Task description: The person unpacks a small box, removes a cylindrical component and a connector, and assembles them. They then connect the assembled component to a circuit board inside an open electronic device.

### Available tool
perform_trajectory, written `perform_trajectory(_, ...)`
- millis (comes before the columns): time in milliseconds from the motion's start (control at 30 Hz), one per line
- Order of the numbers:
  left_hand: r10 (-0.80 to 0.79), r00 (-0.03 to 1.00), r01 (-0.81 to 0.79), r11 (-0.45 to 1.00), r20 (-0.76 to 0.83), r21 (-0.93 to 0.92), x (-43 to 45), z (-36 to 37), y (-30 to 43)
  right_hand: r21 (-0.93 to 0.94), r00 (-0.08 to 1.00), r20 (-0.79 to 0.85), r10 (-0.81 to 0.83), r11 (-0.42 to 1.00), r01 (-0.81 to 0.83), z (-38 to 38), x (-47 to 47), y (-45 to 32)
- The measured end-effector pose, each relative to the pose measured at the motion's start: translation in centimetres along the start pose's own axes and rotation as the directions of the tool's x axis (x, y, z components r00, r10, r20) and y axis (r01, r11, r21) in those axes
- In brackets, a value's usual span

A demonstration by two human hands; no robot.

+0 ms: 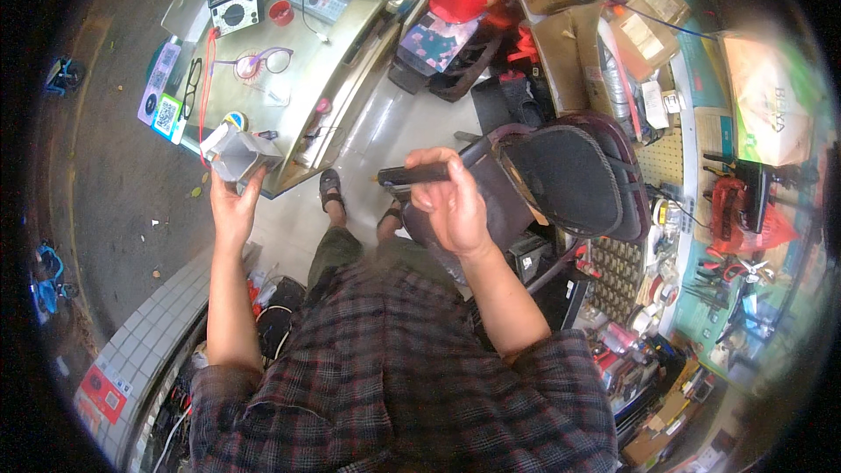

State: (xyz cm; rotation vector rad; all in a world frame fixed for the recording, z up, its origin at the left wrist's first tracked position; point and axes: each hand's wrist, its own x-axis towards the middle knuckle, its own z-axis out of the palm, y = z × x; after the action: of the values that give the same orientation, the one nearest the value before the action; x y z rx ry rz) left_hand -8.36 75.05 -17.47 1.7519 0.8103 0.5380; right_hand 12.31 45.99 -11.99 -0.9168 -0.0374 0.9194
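My left hand [235,203] grips a small grey, box-like container [244,156] by its lower side, at the near corner of the glass-topped counter [263,105]. The container looks hollow, and I cannot tell what is inside. Between the thumb and fingers of my right hand [456,210] is a slim black hand tool [414,175]. It lies nearly level, its small yellowish tip pointing left, over the floor between the counter and the chair. A tape roll [234,121] is just behind the container. Purple-framed eyeglasses [276,60] lie farther back on the counter.
An analog multimeter [236,13] with red leads stands at the counter's far end, near a red cup [281,13]. A dark padded chair [565,177] is close on my right. Cardboard boxes [558,46] are stacked beyond it. Pliers [729,269] and parts crowd the right-hand workbench [709,315].
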Motion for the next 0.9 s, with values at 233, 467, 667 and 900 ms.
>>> perform_trajectory(233,-0.056,0.998,0.056,0.998,0.023,0.025,0.3,0.0,-0.6,0.426,0.999,0.001,0.043,0.904,-0.039,-1.9,1.0,0.2)
perform_trajectory(467,0.015,1.000,-0.016,0.998,-0.005,-0.059,0.5,0.8,0.1,0.433,0.998,0.058,0.024,0.900,-0.047,-2.4,1.3,0.0)
perform_trajectory(667,0.041,0.999,-0.040,0.999,0.015,-0.022,0.7,0.5,-0.1,0.384,0.999,-0.019,0.038,0.923,-0.028,-2.0,1.6,0.5)
perform_trajectory(900,0.003,1.000,-0.002,0.998,0.019,-0.067,0.7,0.8,-0.7,0.274,0.999,0.017,-0.028,0.962,0.022,-0.8,1.5,-0.5)
